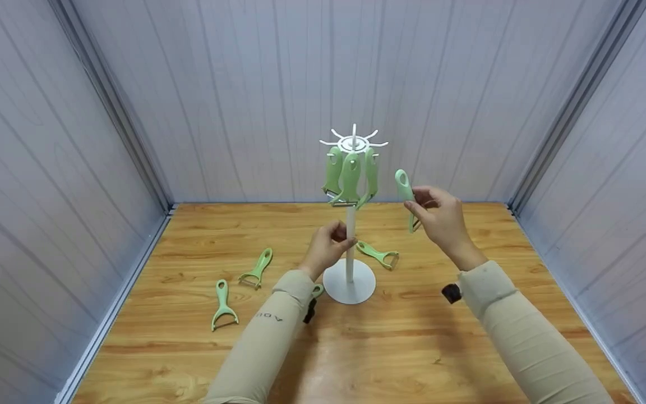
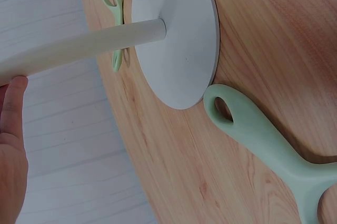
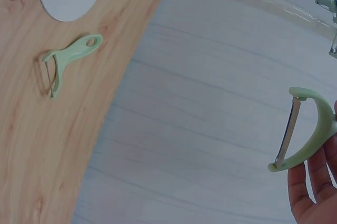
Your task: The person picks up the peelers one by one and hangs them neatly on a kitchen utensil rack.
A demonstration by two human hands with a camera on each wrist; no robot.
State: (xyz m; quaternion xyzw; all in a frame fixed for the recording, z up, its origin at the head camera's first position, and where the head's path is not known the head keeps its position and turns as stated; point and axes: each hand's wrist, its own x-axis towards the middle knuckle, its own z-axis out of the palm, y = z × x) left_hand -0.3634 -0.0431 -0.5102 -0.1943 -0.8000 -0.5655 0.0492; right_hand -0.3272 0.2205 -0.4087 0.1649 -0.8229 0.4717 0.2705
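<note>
A white stand with a round base (image 1: 356, 294) and a ring of hooks (image 1: 347, 144) on top stands upright on the table. My left hand (image 1: 326, 247) grips its pole (image 1: 350, 266) partway up, thumb in front. Three green Y-shaped peelers (image 1: 350, 177) hang from the near hooks, handles up. To the right of them, my right hand (image 1: 443, 219) pinches another green peeler (image 1: 403, 184) in the air, handle end upward and apart from the stand. Its metal blade (image 3: 287, 132) faces the pole in the right wrist view.
On the wooden table, one peeler (image 1: 376, 255) lies behind the base to the right. Two more, a farther peeler (image 1: 258, 269) and a nearer peeler (image 1: 223, 306), lie at left. Another peeler (image 2: 258, 129) lies by the base under my left wrist. Pale panel walls (image 1: 244, 112) surround the table.
</note>
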